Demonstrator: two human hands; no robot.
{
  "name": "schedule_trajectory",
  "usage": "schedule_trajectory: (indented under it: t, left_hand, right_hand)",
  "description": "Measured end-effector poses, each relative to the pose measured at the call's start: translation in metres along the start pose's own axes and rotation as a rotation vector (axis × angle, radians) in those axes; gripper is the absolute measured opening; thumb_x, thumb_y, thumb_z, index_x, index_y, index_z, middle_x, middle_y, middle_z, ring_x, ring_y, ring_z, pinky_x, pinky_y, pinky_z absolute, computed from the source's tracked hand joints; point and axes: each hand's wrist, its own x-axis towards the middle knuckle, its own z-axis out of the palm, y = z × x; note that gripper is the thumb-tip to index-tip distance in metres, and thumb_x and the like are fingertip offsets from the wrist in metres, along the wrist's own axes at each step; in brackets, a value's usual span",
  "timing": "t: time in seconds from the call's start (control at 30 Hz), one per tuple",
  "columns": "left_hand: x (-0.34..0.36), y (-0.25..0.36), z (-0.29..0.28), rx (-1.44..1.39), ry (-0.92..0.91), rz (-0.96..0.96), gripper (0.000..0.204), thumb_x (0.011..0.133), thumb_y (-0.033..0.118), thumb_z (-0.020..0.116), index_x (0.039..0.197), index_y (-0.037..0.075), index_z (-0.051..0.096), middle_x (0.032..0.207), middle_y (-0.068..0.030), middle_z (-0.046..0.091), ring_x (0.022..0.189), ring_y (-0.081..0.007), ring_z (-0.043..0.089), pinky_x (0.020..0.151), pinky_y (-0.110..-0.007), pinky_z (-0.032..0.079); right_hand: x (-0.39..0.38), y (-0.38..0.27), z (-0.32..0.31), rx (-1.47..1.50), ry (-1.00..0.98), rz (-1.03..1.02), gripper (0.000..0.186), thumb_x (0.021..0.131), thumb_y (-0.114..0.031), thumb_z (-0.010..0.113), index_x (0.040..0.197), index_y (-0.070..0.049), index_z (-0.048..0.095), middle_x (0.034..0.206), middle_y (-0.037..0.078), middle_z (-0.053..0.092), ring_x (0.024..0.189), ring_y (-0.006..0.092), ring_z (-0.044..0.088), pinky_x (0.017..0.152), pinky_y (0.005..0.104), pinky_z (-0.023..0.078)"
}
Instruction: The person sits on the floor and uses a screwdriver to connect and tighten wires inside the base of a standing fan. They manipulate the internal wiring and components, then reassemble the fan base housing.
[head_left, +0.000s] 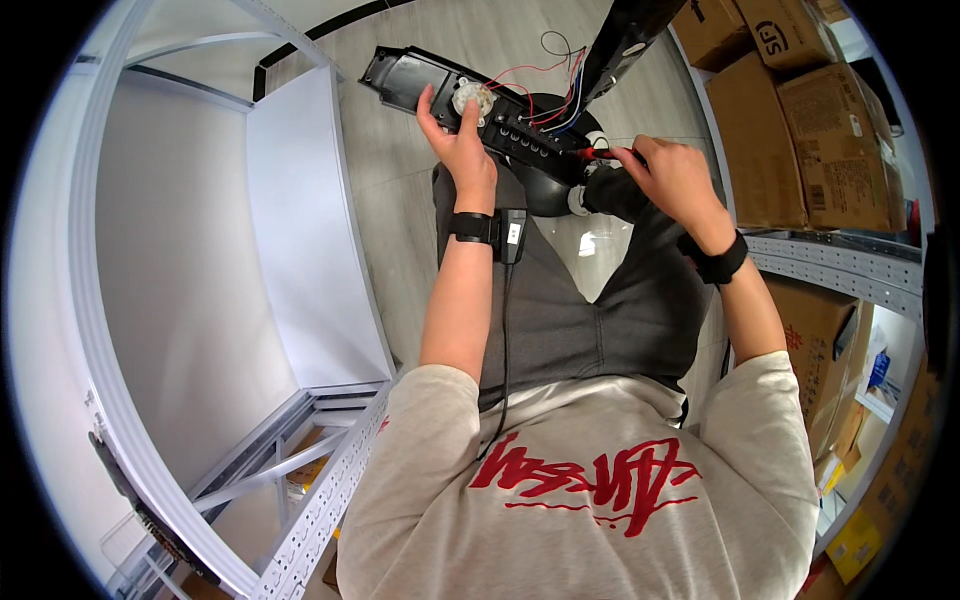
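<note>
A long black plastic panel (405, 75) is tilted in front of me, its inner side facing up. A round whitish part (472, 99) is mounted on it, and red, blue, black and white wires (577, 88) run from it to an upright black part (625, 45). My left hand (462, 155) grips the panel, the thumb lying on the round part. In my right hand (675, 180) a screwdriver with a red and black handle (598, 154) is held, pointing left at the panel's right end. Its tip is too small to make out.
Cardboard boxes (840, 140) are stacked on a metal shelf (835, 262) to my right. On the left stands a white metal rack with a panel (305, 220). A cable (507, 340) hangs from the device strapped to my left wrist. My legs (590, 350) are beneath the work.
</note>
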Motion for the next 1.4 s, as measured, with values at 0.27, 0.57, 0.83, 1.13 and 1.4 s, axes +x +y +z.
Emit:
schedule_trajectory:
  t: [0.27, 0.57, 0.83, 1.13, 1.4]
  left_hand:
    - [-0.002, -0.001, -0.002, 0.019, -0.021, -0.018, 0.063, 0.088, -0.008, 0.066, 0.143, 0.008, 0.041, 0.144, -0.0087, 0.039, 0.129, -0.0202, 0.042, 0.11, -0.034, 0.037]
    - [0.007, 0.001, -0.008, 0.177, -0.022, 0.078, 0.101, 0.087, -0.008, 0.064, 0.162, 0.017, 0.001, 0.167, -0.0111, 0.006, 0.15, -0.0238, 0.018, 0.122, -0.035, 0.017]
    - [0.035, -0.003, 0.009, 0.0, -0.128, 0.071, 0.083, 0.083, -0.004, 0.076, 0.15, 0.006, 0.029, 0.144, -0.0102, 0.044, 0.13, -0.0225, 0.046, 0.112, -0.036, 0.034]
    - [0.035, -0.041, 0.033, 0.372, -0.462, 0.231, 0.066, 0.081, 0.01, 0.082, 0.135, 0.001, 0.045, 0.113, -0.0069, 0.056, 0.098, -0.0169, 0.055, 0.087, -0.032, 0.047]
    - [0.048, -0.032, 0.057, 0.499, -0.513, 0.264, 0.064, 0.081, 0.007, 0.079, 0.138, 0.004, 0.051, 0.126, -0.0125, 0.061, 0.113, -0.0228, 0.06, 0.098, -0.035, 0.048]
  right_hand:
    - [-0.005, -0.009, 0.0, 0.052, 0.066, -0.04, 0.035, 0.094, -0.034, 0.067, 0.079, -0.002, 0.062, 0.07, 0.015, 0.065, 0.063, 0.0355, 0.064, 0.054, 0.0432, 0.049]
    - [-0.013, 0.011, -0.049, 0.496, 0.13, 0.332, 0.027, 0.097, -0.027, 0.065, 0.096, 0.0, 0.067, 0.07, 0.012, 0.065, 0.061, 0.0225, 0.065, 0.054, 0.0352, 0.047]
    - [-0.045, 0.112, -0.031, 1.577, 0.53, 0.633, 0.029, 0.101, -0.026, 0.062, 0.114, 0.0, 0.065, 0.09, 0.002, 0.068, 0.073, 0.0059, 0.06, 0.054, 0.0194, 0.04]
    - [-0.019, 0.145, 0.019, 2.578, 0.323, 0.466, 0.03, 0.104, -0.017, 0.054, 0.127, 0.003, 0.056, 0.111, 0.01, 0.066, 0.093, 0.015, 0.064, 0.072, 0.0258, 0.053]
    - [0.059, 0.135, 0.024, 2.167, 0.209, 0.434, 0.031, 0.102, -0.009, 0.057, 0.132, -0.002, 0.054, 0.13, 0.012, 0.06, 0.108, 0.019, 0.063, 0.091, 0.0315, 0.052]
